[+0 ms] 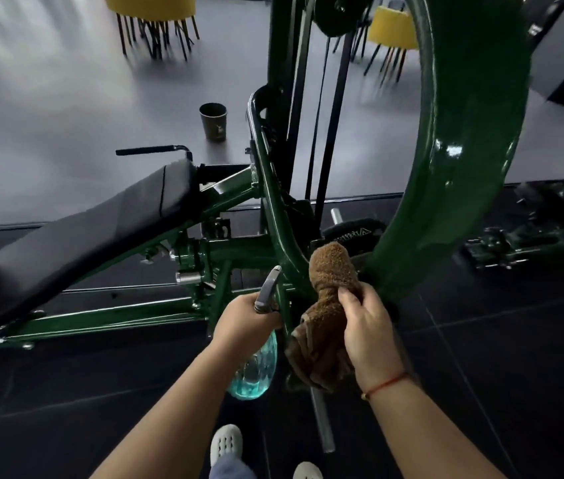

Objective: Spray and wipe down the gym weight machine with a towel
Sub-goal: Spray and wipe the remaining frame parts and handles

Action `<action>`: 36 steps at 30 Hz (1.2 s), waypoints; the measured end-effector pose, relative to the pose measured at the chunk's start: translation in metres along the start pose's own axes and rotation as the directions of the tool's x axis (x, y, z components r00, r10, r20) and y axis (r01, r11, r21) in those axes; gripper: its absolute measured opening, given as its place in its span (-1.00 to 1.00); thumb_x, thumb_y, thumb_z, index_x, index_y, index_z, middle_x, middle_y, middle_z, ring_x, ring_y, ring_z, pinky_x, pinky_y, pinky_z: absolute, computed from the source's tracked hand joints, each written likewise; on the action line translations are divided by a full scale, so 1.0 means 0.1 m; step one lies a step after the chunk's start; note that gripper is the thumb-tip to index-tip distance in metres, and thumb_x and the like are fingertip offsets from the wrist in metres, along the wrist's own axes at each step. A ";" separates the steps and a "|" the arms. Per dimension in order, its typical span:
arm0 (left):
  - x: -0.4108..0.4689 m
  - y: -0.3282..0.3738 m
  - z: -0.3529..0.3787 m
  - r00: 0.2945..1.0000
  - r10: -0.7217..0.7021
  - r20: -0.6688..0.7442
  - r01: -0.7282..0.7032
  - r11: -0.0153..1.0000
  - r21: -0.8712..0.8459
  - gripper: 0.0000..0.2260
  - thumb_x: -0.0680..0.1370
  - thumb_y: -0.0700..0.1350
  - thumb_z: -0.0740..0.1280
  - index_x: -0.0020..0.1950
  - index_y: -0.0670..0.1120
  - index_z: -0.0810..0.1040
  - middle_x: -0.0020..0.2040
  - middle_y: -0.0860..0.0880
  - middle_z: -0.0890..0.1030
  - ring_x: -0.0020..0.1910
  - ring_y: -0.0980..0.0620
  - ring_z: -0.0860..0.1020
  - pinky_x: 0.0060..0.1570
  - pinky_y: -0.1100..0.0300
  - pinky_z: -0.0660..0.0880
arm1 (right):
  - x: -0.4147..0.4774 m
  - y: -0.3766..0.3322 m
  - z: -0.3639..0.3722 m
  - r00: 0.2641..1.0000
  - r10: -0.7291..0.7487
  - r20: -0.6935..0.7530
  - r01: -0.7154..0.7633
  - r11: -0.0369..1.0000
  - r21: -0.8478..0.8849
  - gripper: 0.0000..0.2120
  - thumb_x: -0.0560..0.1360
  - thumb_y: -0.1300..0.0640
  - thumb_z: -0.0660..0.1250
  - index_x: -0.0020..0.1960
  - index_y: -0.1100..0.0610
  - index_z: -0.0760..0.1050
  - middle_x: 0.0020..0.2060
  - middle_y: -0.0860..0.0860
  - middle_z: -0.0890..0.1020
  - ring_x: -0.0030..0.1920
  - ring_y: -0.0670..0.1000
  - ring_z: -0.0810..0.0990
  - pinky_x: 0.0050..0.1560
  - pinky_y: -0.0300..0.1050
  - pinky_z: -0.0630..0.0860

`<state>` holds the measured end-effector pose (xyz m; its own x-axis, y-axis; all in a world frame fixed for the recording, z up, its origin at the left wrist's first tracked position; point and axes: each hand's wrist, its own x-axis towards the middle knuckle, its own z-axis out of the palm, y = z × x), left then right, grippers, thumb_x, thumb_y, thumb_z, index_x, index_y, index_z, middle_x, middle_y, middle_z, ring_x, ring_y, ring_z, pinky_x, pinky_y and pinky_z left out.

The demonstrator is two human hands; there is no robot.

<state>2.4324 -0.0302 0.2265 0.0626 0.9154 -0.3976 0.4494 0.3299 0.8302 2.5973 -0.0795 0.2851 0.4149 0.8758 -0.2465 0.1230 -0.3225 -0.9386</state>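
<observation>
L hand grips spray bottle at its neck. R hand bunches brown towel against base of green machine frame. Risks: towel's loose tail could snag on brackets; overspray makes floor slippy.

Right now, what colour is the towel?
Brown; the towel, gripped by the right hand, shows clearly in the head view.

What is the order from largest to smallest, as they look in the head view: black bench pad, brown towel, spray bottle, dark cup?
1. black bench pad
2. brown towel
3. spray bottle, close to the towel and partly covered
4. dark cup, though it stands farther away, so its true size is unsure
</observation>
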 end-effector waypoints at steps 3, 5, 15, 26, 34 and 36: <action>0.27 0.00 -0.09 0.998 -0.002 0.068 0.002 1.000 0.011 -0.75 0.30 0.06 0.40 -0.25 -0.13 0.60 -0.48 0.03 0.49 -0.46 -0.01 0.40 -0.34 0.09 0.34 | 0.07 -0.06 0.22 0.997 -0.045 -0.057 0.041 0.997 -0.069 -0.73 0.47 -0.15 0.21 0.07 -0.08 0.53 0.09 0.03 0.61 0.13 0.03 0.59 0.27 0.15 0.51; 0.42 0.00 -0.15 0.993 0.012 0.116 -0.016 0.999 0.035 -0.80 0.27 0.07 0.40 -0.34 -0.05 0.57 -0.48 0.03 0.51 -0.45 -0.01 0.43 -0.33 0.10 0.36 | 0.13 -0.09 0.34 0.989 -0.112 -0.099 0.099 0.987 -0.124 -0.90 0.57 -0.06 0.24 0.03 -0.12 0.49 0.08 0.02 0.60 0.11 0.00 0.58 0.25 0.11 0.51; 0.92 -0.18 -0.55 0.969 0.053 0.242 -0.070 0.996 0.063 -0.90 0.36 -0.15 0.43 -0.26 0.01 0.54 -0.49 0.09 0.49 -0.47 0.02 0.43 -0.35 0.10 0.39 | 0.73 0.19 0.78 0.813 -0.575 0.094 0.295 0.267 -0.917 -0.51 0.48 0.10 0.45 0.40 0.11 0.51 0.30 0.13 0.55 0.29 0.20 0.51 0.19 0.21 0.52; 1.06 -0.33 -0.97 0.980 0.073 0.184 -0.073 0.997 -0.004 -0.88 0.40 -0.17 0.40 -0.10 -0.04 0.53 -0.43 0.07 0.48 -0.46 0.03 0.41 -0.36 0.06 0.40 | 1.44 0.11 1.56 0.860 -0.358 0.364 0.303 -0.217 -0.928 -0.43 0.49 0.09 0.39 0.49 -0.02 0.41 0.53 0.16 0.33 0.46 0.32 0.32 0.13 0.27 0.45; 0.90 -0.43 -1.26 0.994 -0.013 0.105 0.013 1.000 0.000 -0.88 0.42 -0.13 0.37 -0.08 0.03 0.52 -0.40 0.08 0.50 -0.43 0.03 0.42 -0.35 0.10 0.39 | 1.94 -0.25 2.24 0.869 -0.137 0.475 0.400 -0.369 -0.839 -0.56 0.58 0.10 0.30 0.45 -0.02 0.39 0.60 0.07 0.09 0.60 0.23 -0.06 0.43 0.38 0.16; 0.88 -0.43 -1.30 0.994 -0.018 0.107 0.018 1.000 -0.003 -0.88 0.42 -0.12 0.36 -0.09 0.07 0.52 -0.38 0.08 0.51 -0.43 0.04 0.42 -0.35 0.11 0.39 | 1.97 -0.35 2.25 0.876 -0.081 0.476 0.410 -0.396 -0.822 -0.60 0.55 0.06 0.35 0.38 -0.07 0.47 0.56 0.04 0.20 0.59 0.21 -0.02 0.46 0.35 0.13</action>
<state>2.3029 0.0657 0.2064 0.1493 0.8797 -0.4515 0.4482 0.3469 0.8239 2.4722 0.1848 0.2147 -0.0758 0.9640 -0.2550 0.8622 0.1918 0.4688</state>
